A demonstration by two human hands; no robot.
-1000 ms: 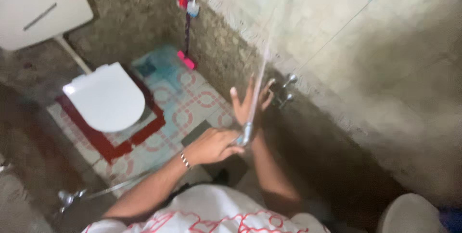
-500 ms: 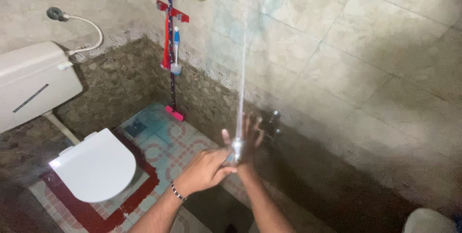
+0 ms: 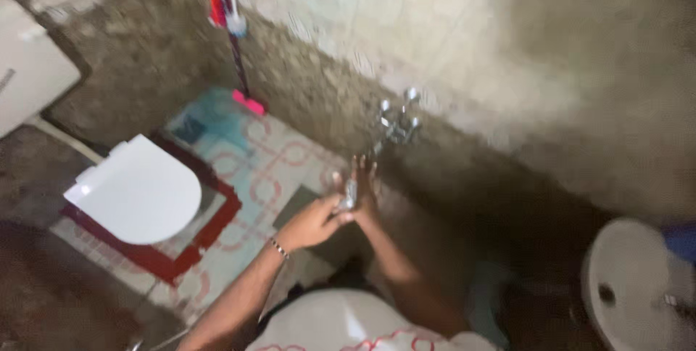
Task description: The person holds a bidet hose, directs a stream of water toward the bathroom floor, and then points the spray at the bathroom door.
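Observation:
My left hand point(image 3: 313, 223) is closed around a small metal spray nozzle point(image 3: 350, 195), held just below a chrome wall tap point(image 3: 395, 119). My right hand point(image 3: 367, 186) sits right behind the nozzle with its fingers spread, palm toward it, touching or nearly touching it. A thin bracelet circles my left wrist. No water jet shows in this blurred frame. Both forearms reach out from a white shirt with red lines at the bottom edge.
A toilet with its white lid point(image 3: 134, 188) shut stands at the left on patterned floor tiles, with its cistern point(image 3: 29, 79) behind. A red and blue mop with a brush point(image 3: 230, 21) hangs in the corner. A white basin point(image 3: 638, 286) is at the lower right.
The upward water jet seen earlier no longer shows. The view has tilted down and the tap now sits above my hands, which stay together around the nozzle.

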